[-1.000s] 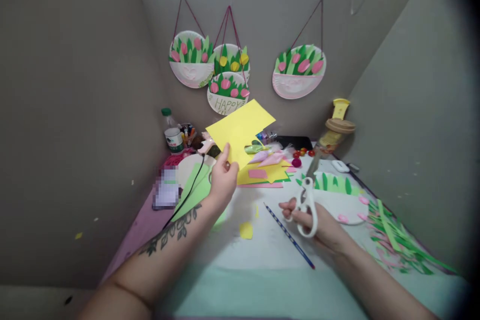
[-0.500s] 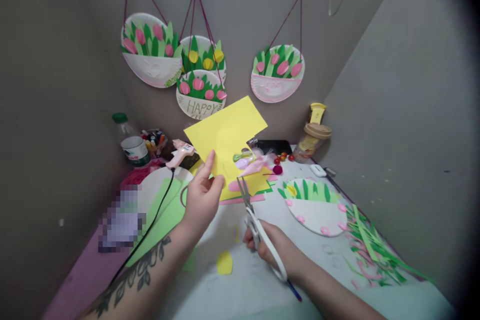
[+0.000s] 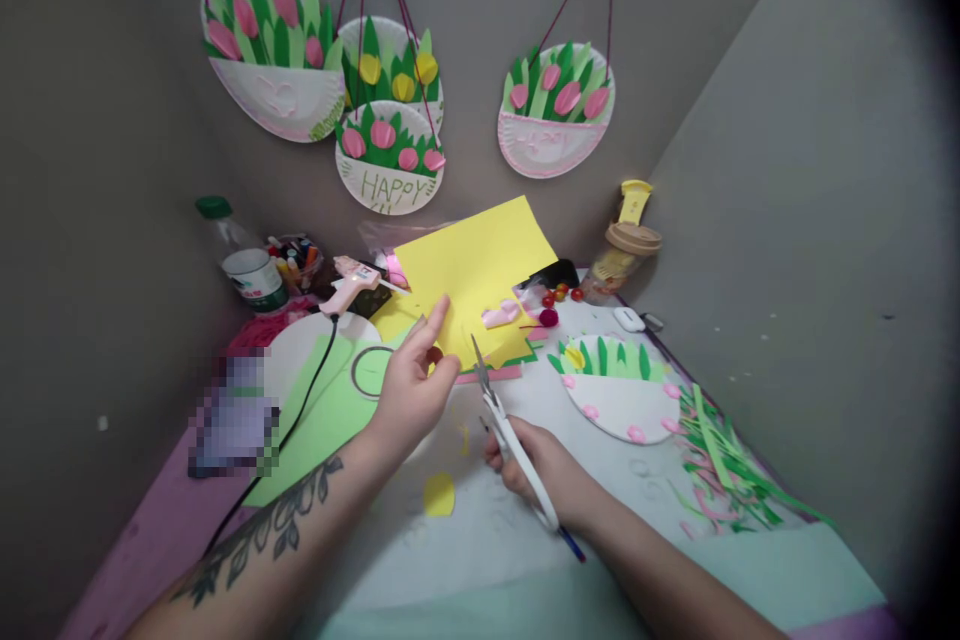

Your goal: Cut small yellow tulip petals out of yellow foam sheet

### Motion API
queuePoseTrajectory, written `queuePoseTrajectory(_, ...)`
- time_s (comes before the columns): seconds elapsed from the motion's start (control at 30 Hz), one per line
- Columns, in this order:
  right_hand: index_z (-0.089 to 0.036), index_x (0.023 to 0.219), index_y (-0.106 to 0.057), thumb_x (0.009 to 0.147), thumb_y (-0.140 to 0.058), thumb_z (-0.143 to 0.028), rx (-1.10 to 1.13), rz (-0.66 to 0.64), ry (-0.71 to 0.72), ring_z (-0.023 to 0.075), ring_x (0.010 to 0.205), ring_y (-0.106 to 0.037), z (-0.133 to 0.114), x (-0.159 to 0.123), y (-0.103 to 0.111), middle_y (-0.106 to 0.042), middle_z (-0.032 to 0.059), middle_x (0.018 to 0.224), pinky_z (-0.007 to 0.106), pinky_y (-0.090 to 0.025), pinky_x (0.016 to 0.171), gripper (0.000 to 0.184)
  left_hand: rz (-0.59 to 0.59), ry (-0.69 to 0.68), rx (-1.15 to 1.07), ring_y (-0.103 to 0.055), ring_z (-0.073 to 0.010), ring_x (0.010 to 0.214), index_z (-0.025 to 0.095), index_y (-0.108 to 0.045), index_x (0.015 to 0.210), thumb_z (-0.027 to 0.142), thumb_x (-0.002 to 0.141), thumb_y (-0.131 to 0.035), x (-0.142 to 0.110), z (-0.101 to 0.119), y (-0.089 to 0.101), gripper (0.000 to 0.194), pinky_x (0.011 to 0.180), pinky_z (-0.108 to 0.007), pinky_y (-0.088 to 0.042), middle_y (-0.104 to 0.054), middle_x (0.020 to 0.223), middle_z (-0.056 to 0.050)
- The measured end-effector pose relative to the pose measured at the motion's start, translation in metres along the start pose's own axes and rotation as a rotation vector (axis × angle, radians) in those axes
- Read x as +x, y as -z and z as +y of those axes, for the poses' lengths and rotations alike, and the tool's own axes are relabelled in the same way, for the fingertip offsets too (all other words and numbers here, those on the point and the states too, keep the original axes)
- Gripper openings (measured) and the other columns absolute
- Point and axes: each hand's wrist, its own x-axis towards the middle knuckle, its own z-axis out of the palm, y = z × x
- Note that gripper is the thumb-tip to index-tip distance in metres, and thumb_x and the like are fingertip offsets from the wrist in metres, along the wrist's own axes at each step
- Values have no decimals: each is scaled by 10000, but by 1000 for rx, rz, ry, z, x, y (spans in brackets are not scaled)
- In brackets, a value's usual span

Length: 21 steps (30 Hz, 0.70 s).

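Note:
My left hand is just in front of the yellow paper sheet, index finger stretched out and thumb apart, with nothing gripped between them. The sheet has a notch cut from its right lower corner and leans over the pile at the back. White-handled scissors are in my right hand, blades pointing up and away, nearly together. A blue pen tip sticks out below that hand; its other end is hidden. On the white table covering lies a small yellow petal-shaped cutout.
A pink glue gun with a black cord lies left, near light green paper and a bottle. Right are a decorated half plate, green and pink paper strips and a lidded cup. Flower plates hang on the wall.
The yellow sheet has left my left hand's grip and moved back onto the pile, covering some of it. The scissor blades have come closer together. The view has tilted slightly down.

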Motion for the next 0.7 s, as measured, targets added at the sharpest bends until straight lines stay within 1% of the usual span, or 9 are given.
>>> queuePoseTrajectory(0.17, -187, 800, -527, 658, -586, -305, -5, 13, 14, 131, 642, -477, -2, 0, 1, -547, -1, 737, 248, -402, 588, 193, -55, -41, 58, -572, -171, 1007, 245, -516, 1356, 177, 746, -579, -1, 1, 3, 617, 827, -233, -475, -591, 1275, -61)
queuePoseTrajectory(0.27, -184, 788, -533, 658, -590, -287, -12, 10, 13, 127, 631, -469, -2, 1, 2, -549, -5, 732, 243, -396, 577, 175, -80, -51, 72, -558, -137, 884, 252, -506, 1362, 177, 749, -575, -1, 0, 2, 621, 804, -230, -469, -625, 1151, -42)
queuePoseTrajectory(0.33, -184, 777, -534, 657, -589, -286, -21, 7, 14, 125, 622, -462, -1, 1, 2, -542, -9, 719, 239, -387, 567, 167, -89, -52, 82, -549, -131, 856, 254, -507, 1361, 174, 747, -572, -1, -1, 3, 622, 802, -229, -465, -623, 1111, -34)
queuePoseTrajectory(0.5, -188, 775, -535, 669, -596, -333, 12, -6, 19, 123, 609, -451, -1, 1, 3, -528, -13, 699, 236, -372, 552, 190, -99, -58, 68, -549, -137, 870, 265, -513, 1356, 170, 742, -565, 1, -3, 5, 624, 801, -233, -468, -614, 1139, -37)
queuePoseTrajectory(0.7, -181, 767, -552, 675, -593, -321, 4, -17, 2, 128, 621, -466, -3, 0, 3, -546, -3, 703, 236, -374, 557, 172, -122, -41, 48, -552, -138, 896, 250, -517, 1356, 170, 744, -561, 2, -3, 5, 619, 833, -231, -458, -587, 1258, -54)
